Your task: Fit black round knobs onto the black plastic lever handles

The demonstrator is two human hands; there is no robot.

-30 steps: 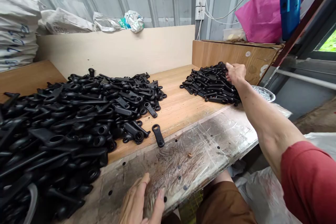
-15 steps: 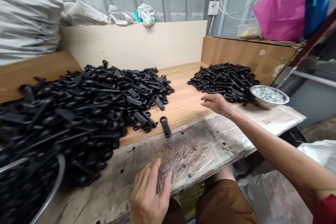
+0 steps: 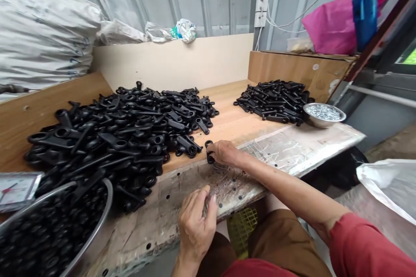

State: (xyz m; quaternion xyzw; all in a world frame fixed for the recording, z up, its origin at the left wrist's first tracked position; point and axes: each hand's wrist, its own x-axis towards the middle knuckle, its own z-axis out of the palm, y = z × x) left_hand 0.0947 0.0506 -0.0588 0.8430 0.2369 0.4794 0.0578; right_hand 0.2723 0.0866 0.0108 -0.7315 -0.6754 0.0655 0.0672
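Observation:
My right hand [image 3: 224,152] has its fingers closed on a single black lever part [image 3: 209,145], which lies near the seam between the bare wood and the plastic-covered front strip. My left hand [image 3: 197,216] rests at the front edge of the worktable [image 3: 156,207], thumb and fingers apart, with nothing seen between them. Behind and left of the hands spreads a large heap of black lever parts [image 3: 130,125]. A smaller heap of the same parts [image 3: 276,100] lies at the back right, beside a metal bowl of small shiny pieces [image 3: 323,114].
A large metal basin [image 3: 108,199] of small black parts stands at the front left, near a flat pack [image 3: 19,190]. White sacks [image 3: 48,34] are stacked behind. A cardboard box [image 3: 292,67] borders the right back, under a pink bag [image 3: 331,26].
My right hand has moved left from near the smaller heap and closed on the single lever part. The view has shifted, showing more of the basin at left.

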